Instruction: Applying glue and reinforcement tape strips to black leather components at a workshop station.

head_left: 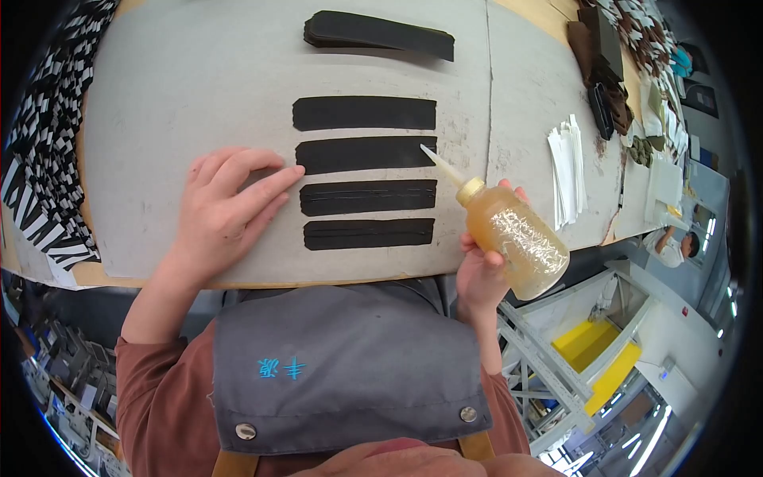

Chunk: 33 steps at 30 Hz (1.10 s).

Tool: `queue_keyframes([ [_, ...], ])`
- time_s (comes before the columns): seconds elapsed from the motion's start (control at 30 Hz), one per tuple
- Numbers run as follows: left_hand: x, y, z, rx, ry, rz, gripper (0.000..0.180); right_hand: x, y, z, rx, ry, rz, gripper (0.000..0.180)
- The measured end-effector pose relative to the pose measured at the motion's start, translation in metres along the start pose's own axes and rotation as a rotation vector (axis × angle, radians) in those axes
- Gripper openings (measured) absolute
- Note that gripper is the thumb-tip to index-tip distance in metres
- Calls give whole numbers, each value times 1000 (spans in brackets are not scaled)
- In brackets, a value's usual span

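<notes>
My right hand [486,262] is closed round a clear squeeze bottle [517,238] of amber liquid, likely glue. The bottle leans left, and its pointed nozzle tip is at the right end of a black strip [358,155]. At that strip's left end, an outstretched finger of my left hand [226,203] touches the corner. My left hand holds nothing. Nearer to me lie two black strips [369,199] [369,234] with thin lines along their length. Just beyond the nozzle's strip is another plain black strip [366,114].
A stack of black strips [377,36] lies at the far side of the pale work surface [199,87]. White strips [566,171] are at the right. Heaped black-and-white pieces [48,143] line the left edge; brown and black pieces [600,63] sit far right. A yellow bin [592,350] stands below.
</notes>
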State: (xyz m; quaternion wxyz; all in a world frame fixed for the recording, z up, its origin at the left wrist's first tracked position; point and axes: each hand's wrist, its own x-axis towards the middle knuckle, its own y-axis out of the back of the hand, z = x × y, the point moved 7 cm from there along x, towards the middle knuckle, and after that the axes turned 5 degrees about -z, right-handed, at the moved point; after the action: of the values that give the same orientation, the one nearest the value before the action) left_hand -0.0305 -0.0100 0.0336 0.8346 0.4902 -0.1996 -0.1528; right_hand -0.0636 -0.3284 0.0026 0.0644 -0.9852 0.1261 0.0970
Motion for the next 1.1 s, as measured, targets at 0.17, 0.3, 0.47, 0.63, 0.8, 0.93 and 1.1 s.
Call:
queue_keyframes([
  [0.17,0,1,-2,1,11,15,34,-2,-17,1,-8,-65,-72,130],
  [0.3,-3,0,-4,-17,31,-26,34,-4,-44,-4,-74,-107,-64,135],
  [0.47,-6,-4,-6,-30,17,-4,38,-7,-58,7,-122,-87,-173,137],
  [0.63,-6,-2,-3,-34,-3,23,40,-4,-85,5,-72,111,-542,111],
  [0.8,-6,-5,-4,-41,5,10,39,-4,-103,-3,95,120,-756,93],
  [0.93,-4,-4,-5,-51,7,5,37,-8,-91,-19,-90,223,-746,84],
  [1.1,-3,-3,-4,-51,6,5,35,-3,-37,-15,-458,229,-306,124],
])
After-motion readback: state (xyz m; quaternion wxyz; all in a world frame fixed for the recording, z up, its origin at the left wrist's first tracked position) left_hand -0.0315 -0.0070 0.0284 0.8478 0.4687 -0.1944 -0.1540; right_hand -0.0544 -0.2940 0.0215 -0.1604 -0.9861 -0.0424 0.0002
